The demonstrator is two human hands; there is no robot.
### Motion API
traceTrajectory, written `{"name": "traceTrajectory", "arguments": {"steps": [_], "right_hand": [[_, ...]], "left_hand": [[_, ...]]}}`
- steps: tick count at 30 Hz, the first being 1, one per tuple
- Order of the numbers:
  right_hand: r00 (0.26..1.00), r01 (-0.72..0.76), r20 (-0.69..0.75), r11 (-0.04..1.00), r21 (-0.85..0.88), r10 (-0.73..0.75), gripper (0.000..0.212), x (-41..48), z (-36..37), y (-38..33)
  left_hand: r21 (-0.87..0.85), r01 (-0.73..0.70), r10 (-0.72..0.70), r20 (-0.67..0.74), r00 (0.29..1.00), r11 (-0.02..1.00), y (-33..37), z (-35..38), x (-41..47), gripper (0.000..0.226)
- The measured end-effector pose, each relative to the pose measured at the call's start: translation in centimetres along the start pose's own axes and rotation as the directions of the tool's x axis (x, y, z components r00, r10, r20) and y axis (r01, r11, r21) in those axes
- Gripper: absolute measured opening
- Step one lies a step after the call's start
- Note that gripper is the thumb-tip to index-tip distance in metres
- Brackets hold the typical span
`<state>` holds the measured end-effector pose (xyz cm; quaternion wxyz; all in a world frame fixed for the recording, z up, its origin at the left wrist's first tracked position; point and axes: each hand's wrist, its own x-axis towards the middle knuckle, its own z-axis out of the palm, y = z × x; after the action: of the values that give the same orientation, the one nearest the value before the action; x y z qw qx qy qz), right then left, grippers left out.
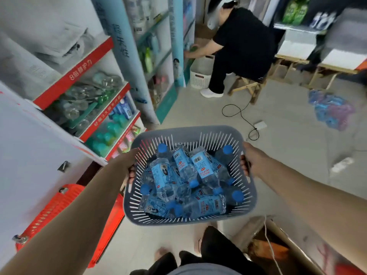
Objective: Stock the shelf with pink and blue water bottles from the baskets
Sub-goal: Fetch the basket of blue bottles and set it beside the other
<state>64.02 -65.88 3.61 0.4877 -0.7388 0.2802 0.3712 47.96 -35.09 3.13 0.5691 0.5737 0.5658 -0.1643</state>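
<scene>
A grey slotted basket [188, 132] is held up in front of me, above the floor. Several blue-capped water bottles [185, 175] with blue labels lie heaped inside it. My left hand [130, 161] grips the basket's left rim, and my right hand [253, 160] grips the right rim. To the left stands a shelf unit with red edges [103, 114], holding clear bottles and teal items on its tiers. No pink bottles show in the basket.
A red basket [65, 213] sits on the floor at lower left. A person in black sits on a wooden stool [246, 84] ahead, beside a white basket [200, 75]. A black cable and white adapter [260, 125] lie on the floor. Bundled bottles [329, 110] lie at right.
</scene>
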Motion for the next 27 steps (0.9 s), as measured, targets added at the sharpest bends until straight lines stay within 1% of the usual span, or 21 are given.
{"name": "traceTrajectory", "arguments": {"steps": [2,4,7,10,16,18,23,27], "right_hand": [[1.0,-0.006,-0.03,0.999,0.051,0.008,0.048,1.5,-3.7,-1.1],[0.998,-0.004,-0.057,0.995,0.104,0.01,0.048,2.9,-7.1,-2.1],[0.992,-0.012,-0.12,0.98,0.198,0.036,0.048,4.6,-11.8,-3.6],[0.98,-0.015,-0.188,0.958,0.287,0.071,0.048,6.0,-15.8,-4.8],[0.941,-0.003,-0.296,0.876,0.483,0.166,0.044,9.2,-21.9,-7.4],[0.928,0.018,-0.325,0.85,0.526,0.182,0.044,10.3,-23.7,-8.5],[0.898,0.003,-0.342,0.774,0.633,0.277,0.044,13.8,-28.7,-10.5],[0.88,-0.002,-0.346,0.732,0.682,0.325,0.042,16.9,-33.3,-12.8]], "left_hand": [[0.052,-0.03,0.028,0.036,0.999,0.998,2.9,3.8,0.6,0.05],[0.063,-0.05,0.046,0.05,0.998,0.997,5.7,7.6,0.8,0.053],[0.116,-0.098,0.083,0.122,0.989,0.988,10.0,13.1,0.8,0.054],[0.159,-0.122,0.091,0.187,0.978,0.98,14.3,18.2,0.9,0.055],[0.301,-0.162,0.086,0.25,0.964,0.94,22.9,28.2,2.0,0.053],[0.314,-0.194,0.1,0.292,0.951,0.93,25.8,31.5,2.4,0.053],[0.439,-0.227,0.083,0.324,0.942,0.87,33.1,39.7,2.9,0.054],[0.48,-0.244,0.1,0.305,0.947,0.843,38.0,46.5,2.4,0.051]]}}
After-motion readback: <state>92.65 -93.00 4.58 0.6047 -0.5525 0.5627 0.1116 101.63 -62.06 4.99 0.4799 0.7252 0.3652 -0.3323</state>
